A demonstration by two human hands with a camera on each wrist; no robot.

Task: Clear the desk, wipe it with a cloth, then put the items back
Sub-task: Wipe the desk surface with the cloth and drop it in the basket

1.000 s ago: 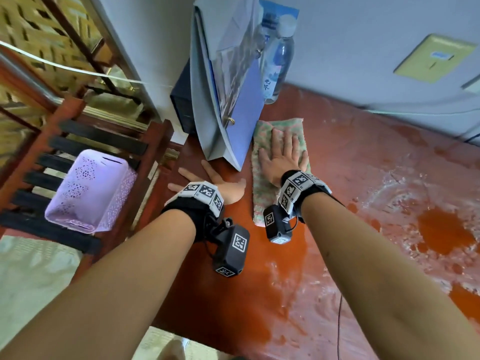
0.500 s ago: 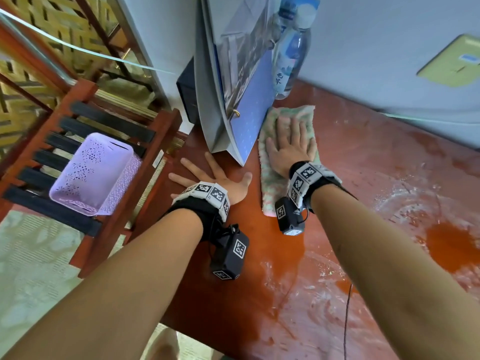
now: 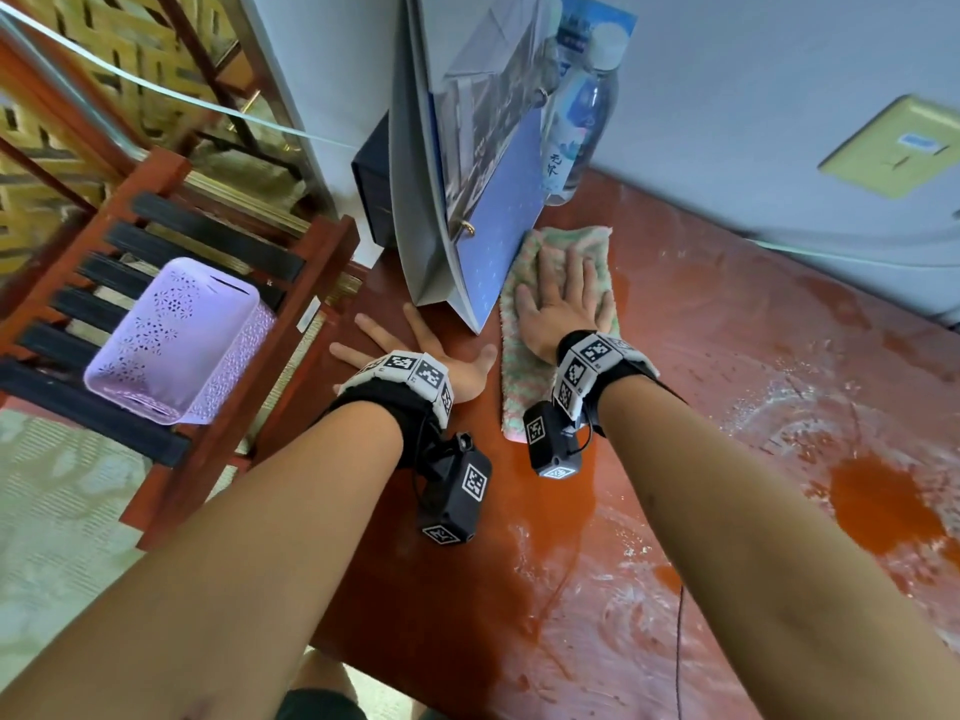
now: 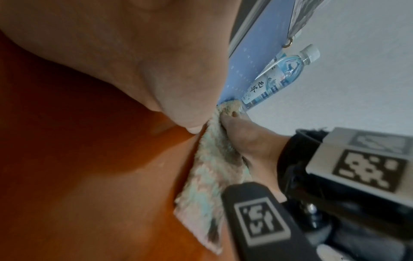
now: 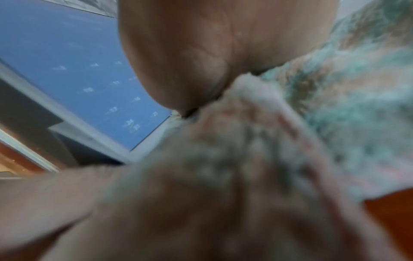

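Both hands are lying flat, fingers spread: right hand (image 3: 563, 309) pressing the cloth (image 3: 556, 324), left hand (image 3: 415, 356) resting beside it on the streaked red surface (image 3: 727, 407), below a pale wall (image 3: 753, 96).

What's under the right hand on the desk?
The right hand lies flat on a pink and green cloth spread on the red desk. The desk surface beneath the cloth is covered.

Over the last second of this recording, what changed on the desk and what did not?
The right hand, flat on the cloth, slid it toward the bottle by the wall. Nothing was grasped or released. The left hand stayed flat on the desk; the bag stayed put.
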